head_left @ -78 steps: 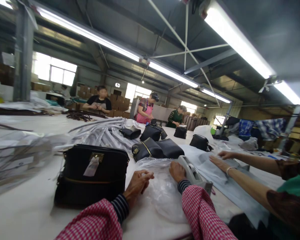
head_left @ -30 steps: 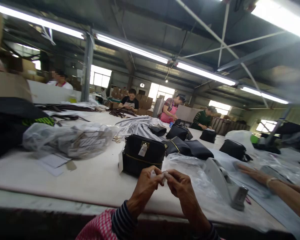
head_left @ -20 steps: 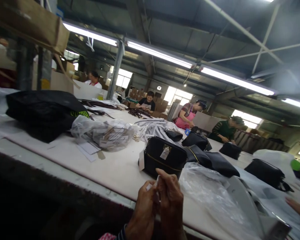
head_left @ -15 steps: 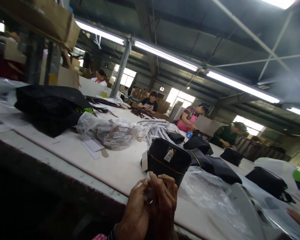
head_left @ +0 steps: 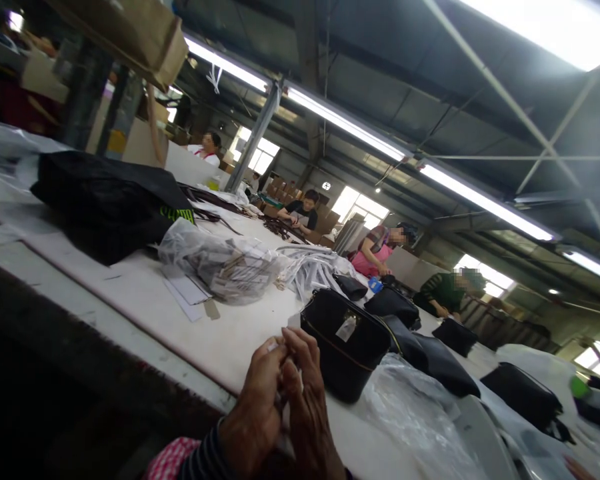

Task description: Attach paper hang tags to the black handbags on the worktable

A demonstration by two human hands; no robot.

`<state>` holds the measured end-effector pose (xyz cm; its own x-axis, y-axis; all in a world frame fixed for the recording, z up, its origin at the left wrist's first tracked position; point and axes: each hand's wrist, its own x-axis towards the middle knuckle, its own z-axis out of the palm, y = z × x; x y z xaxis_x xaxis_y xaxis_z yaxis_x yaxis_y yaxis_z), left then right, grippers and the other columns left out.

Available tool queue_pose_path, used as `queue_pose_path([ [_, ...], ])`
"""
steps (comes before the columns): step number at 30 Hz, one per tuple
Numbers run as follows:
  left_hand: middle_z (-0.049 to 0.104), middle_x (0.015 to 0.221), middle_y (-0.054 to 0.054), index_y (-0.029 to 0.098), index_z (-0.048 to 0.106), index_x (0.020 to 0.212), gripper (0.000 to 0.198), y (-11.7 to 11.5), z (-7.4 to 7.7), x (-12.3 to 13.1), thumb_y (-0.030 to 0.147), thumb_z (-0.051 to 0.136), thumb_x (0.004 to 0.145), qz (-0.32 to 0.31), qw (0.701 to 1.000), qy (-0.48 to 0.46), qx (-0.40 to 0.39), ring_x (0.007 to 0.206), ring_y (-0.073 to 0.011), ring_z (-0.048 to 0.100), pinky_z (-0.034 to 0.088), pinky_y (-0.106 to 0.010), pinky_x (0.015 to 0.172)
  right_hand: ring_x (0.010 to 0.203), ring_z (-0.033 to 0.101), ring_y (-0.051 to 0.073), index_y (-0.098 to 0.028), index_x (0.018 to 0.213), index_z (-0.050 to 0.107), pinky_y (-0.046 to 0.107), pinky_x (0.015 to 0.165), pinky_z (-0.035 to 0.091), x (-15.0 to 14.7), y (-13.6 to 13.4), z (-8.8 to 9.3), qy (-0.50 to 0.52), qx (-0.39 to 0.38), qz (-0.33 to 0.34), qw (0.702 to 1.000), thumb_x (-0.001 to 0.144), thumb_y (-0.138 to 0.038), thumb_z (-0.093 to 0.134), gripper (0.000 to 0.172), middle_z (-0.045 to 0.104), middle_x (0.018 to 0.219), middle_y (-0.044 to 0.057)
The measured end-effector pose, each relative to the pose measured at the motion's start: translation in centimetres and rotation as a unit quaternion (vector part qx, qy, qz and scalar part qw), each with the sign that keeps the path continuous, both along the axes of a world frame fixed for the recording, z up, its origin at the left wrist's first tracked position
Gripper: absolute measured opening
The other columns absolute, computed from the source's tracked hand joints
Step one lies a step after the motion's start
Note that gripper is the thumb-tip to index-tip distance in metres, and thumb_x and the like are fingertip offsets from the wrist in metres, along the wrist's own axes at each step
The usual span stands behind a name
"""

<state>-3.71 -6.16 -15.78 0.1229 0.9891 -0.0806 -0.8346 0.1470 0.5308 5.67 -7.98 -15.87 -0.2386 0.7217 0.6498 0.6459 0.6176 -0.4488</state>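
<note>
My left hand and my right hand are held together at the table's near edge. Their fingers are closed and pressed against each other, with a small whitish bit showing at the left fingertips. What lies between them is mostly hidden. Just beyond my right hand stands a black handbag with a gold zip line. Its front clasp is covered by a white wrap. Crumpled clear plastic lies right of the bag.
On the white table, a large black bag lies left, beside a clear plastic bag of papers. White strips and more black bags lie further back. Co-workers sit along the far side.
My joined hands have shifted left, apart from the handbag's front. The view has tilted and moved a little. The pale card at the bag's left side no longer shows.
</note>
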Motion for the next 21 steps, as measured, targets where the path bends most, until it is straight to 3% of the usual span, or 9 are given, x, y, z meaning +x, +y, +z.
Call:
queue_pose_path([
  [4,0.048,0.059,0.007,0.020,0.047,0.081,0.031,1.6,2.0,-2.3,0.041,0.069,0.079,-0.034,0.990,0.093,0.104,0.042,-0.0026,0.028,0.019,-0.015,0.041,0.110,0.057,0.021,-0.029,0.128,0.060,0.029,0.079,0.052,1.7,1.4,3.9,0.047,-0.023,-0.051,0.997,0.095,-0.042,0.059,0.036,0.051,0.136,0.007],
  [6,0.051,0.058,0.006,0.020,0.049,0.084,0.029,2.2,2.3,-3.2,0.043,0.065,0.084,-0.043,0.975,0.149,0.159,0.042,-0.0032,0.027,0.015,-0.017,0.041,0.092,0.059,0.017,-0.027,0.126,0.060,0.027,0.068,0.049,2.4,2.1,5.8,0.071,-0.050,-0.057,0.995,0.092,-0.043,0.062,0.037,0.058,0.125,0.006],
  [8,0.052,0.057,0.005,0.019,0.051,0.085,0.028,2.5,2.0,-3.7,0.044,0.062,0.087,-0.049,0.957,0.207,0.197,0.043,-0.0040,0.029,0.015,-0.017,0.042,0.072,0.056,0.013,-0.025,0.123,0.062,0.025,0.058,0.045,2.7,2.6,6.9,0.097,-0.132,-0.016,0.986,0.091,-0.044,0.064,0.038,0.065,0.104,0.004],
  [11,0.056,0.060,0.003,0.017,0.055,0.084,0.031,2.7,0.9,-4.2,0.047,0.059,0.090,-0.050,0.932,0.266,0.243,0.046,-0.0048,0.032,0.019,-0.018,0.043,0.056,0.046,0.010,-0.017,0.098,0.071,0.022,0.049,0.035,2.1,2.8,6.7,0.138,-0.239,0.051,0.960,0.087,-0.042,0.068,0.028,0.063,0.074,0.000],
  [14,0.063,0.069,-0.001,0.016,0.058,0.086,0.035,2.8,0.0,-4.6,0.051,0.056,0.092,-0.066,0.920,0.291,0.254,0.047,-0.0053,0.035,0.024,-0.019,0.044,0.055,0.046,0.009,-0.013,0.082,0.071,0.022,0.049,0.033,1.3,2.9,5.6,0.179,-0.253,0.057,0.949,0.085,-0.038,0.070,0.024,0.061,0.065,0.000],
  [18,0.066,0.071,-0.002,0.015,0.059,0.084,0.028,3.8,-0.6,-5.4,0.042,0.068,0.084,-0.079,0.917,0.292,0.261,0.051,-0.0071,0.041,0.028,-0.019,0.046,0.058,0.048,0.010,-0.012,0.086,0.069,0.022,0.051,0.033,1.5,3.8,5.3,0.172,-0.297,0.083,0.936,0.088,-0.038,0.066,0.025,0.062,0.067,0.002],
  [21,0.066,0.067,-0.002,0.014,0.059,0.081,0.025,5.0,-0.8,-6.3,0.036,0.071,0.081,-0.087,0.918,0.285,0.260,0.049,-0.0065,0.038,0.025,-0.020,0.045,0.062,0.054,0.013,-0.015,0.104,0.067,0.023,0.053,0.037,2.5,4.7,6.1,0.054,-0.283,0.061,0.956,0.095,-0.037,0.054,0.027,0.064,0.077,0.003],
])
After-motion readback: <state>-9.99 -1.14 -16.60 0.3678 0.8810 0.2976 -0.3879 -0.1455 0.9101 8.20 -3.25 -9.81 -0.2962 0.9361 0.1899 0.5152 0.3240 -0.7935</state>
